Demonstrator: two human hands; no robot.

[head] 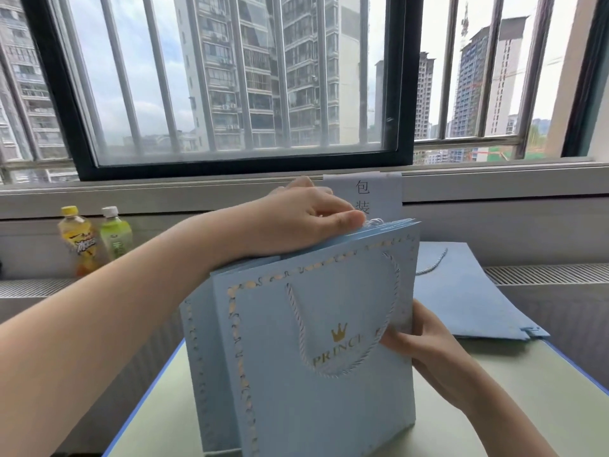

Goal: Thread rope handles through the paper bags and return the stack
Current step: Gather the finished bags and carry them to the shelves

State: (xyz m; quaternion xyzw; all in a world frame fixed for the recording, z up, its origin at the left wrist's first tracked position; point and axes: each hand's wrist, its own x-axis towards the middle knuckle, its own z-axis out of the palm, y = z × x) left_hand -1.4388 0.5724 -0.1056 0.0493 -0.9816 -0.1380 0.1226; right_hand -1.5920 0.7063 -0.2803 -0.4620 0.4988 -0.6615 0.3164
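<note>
Blue paper bags [323,374] stand up on the table [543,407]. The left hand [306,216] pinches their tops together. The right hand [425,344] holds their side edge.

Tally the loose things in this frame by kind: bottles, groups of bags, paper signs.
Drink bottles: 2, yellow and green
Blue bag groups: 2, upright stack and flat pile
Paper sign: 1
Total: 5
</note>
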